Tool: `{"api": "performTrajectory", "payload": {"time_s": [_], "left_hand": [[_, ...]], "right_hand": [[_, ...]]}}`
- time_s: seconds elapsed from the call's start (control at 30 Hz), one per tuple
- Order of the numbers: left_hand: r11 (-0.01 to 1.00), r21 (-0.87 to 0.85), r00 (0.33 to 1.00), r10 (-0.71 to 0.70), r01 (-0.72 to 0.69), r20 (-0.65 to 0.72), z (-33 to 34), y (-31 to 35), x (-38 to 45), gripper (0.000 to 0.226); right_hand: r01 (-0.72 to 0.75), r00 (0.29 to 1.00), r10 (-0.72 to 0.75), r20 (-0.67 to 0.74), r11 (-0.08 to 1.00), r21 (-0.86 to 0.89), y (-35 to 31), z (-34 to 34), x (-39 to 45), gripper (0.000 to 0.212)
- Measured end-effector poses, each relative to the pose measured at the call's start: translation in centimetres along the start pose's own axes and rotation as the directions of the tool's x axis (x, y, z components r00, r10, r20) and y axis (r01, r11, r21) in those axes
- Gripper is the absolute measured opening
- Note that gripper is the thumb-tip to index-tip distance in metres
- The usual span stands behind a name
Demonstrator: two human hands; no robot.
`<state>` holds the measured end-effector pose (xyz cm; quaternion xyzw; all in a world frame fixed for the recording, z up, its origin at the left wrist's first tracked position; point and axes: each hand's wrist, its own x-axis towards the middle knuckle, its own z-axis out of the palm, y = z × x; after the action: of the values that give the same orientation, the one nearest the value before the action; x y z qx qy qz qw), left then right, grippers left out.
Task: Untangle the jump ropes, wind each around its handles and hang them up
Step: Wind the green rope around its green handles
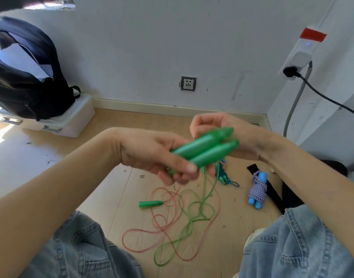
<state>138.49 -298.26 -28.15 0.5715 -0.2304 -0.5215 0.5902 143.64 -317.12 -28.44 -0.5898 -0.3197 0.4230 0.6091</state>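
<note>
My left hand [152,155] grips two green jump-rope handles [208,149] side by side, held above the floor. My right hand [218,129] sits just behind their far ends with curled fingers; what it pinches is hidden. A green rope [200,209] hangs from the handles to the floor and lies tangled with a pink rope [164,227]. One loose green handle [151,204] lies on the floor. A blue-handled rope [257,189], wound in blue-white cord, lies to the right. A teal bundle [222,175] is partly hidden under my hands.
A black backpack [27,73] rests on a white plastic box [71,123] at the back left. A wall socket [188,83] is straight ahead. A black strap [272,195] lies on the wooden floor at the right. My denim-clad knees [302,247] frame the ropes.
</note>
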Motion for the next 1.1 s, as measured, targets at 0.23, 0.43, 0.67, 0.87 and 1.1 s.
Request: {"api": "performTrajectory", "payload": {"time_s": [0.23, 0.43, 0.67, 0.87, 1.1], "left_hand": [[0.971, -0.177, 0.758, 0.005, -0.159, -0.653, -1.8, -0.6, 1.1, 0.017], [0.989, -0.083, 0.538, -0.003, -0.125, -0.843, -2.4, -1.6, 2.1, 0.032], [0.713, 0.263, 0.215, 0.160, 0.650, -0.964, -4.5, -4.5, 0.9, 0.042], [0.274, 0.727, 0.751, 0.027, 0.629, -0.660, -0.5, -4.7, 3.9, 0.039], [0.490, 0.830, 0.714, 0.478, 0.267, -0.512, 1.9, -0.1, 1.8, 0.020]], "right_hand": [[-0.086, 0.801, -0.214, -0.559, 0.884, -0.460, 3.1, 0.3, 1.8, 0.029], [-0.216, 0.801, -0.210, -0.561, 0.772, -0.598, 3.6, 0.3, 1.8, 0.021], [-0.190, 0.918, -0.174, -0.356, 0.595, -0.781, 3.7, 1.2, 1.2, 0.024], [-0.201, 0.888, -0.213, -0.408, 0.617, -0.761, 2.8, -1.1, 0.8, 0.031], [-0.204, 0.850, 0.078, -0.522, 0.961, -0.188, 1.2, -4.1, -0.5, 0.016]]}}
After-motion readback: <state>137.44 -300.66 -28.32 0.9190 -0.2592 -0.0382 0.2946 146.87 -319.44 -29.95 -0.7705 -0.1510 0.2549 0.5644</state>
